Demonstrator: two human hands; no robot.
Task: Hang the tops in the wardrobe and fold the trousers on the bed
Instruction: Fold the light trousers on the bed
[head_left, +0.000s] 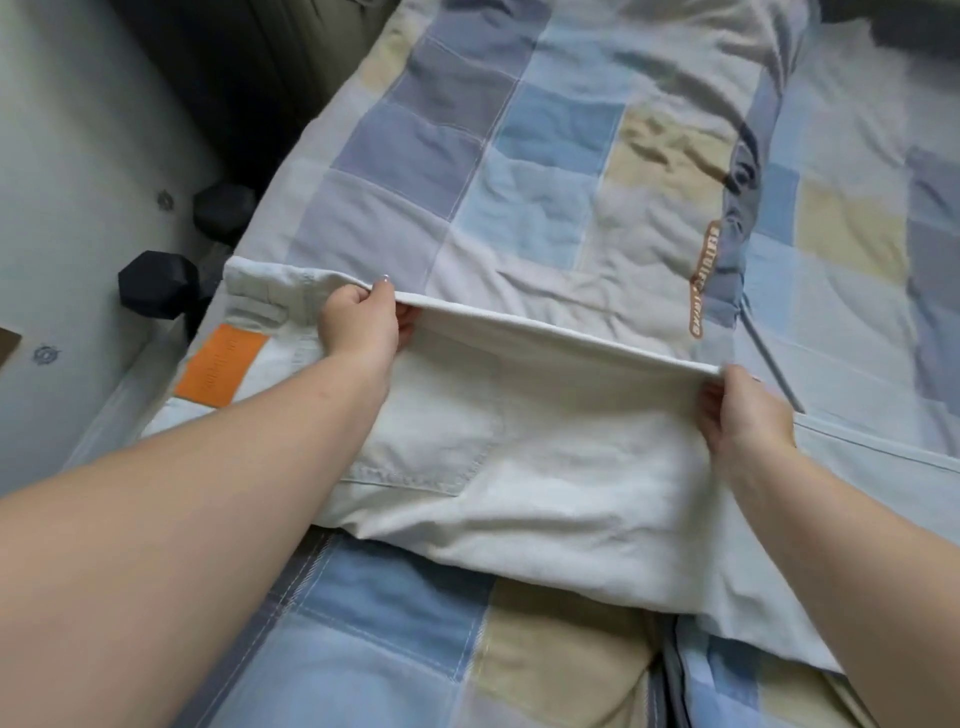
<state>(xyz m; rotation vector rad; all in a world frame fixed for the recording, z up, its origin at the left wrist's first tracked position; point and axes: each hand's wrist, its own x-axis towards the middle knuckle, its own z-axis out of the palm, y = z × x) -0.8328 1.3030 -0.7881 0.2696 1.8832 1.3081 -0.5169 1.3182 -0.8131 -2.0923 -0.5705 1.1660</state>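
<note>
Folding step, head view: my left hand (358, 325) and right hand (740, 410) each pinch one end of the raised fold edge of the white trousers (519, 467), which lie across the patchwork bedspread (519, 156). I judge the fold goes best if I keep the edge taut and level, carry it over evenly, and align it before smoothing flat.

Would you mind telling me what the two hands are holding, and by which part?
Both hold the white trousers by one raised folded edge: left hand pinches its left end, right hand its right end.
</note>
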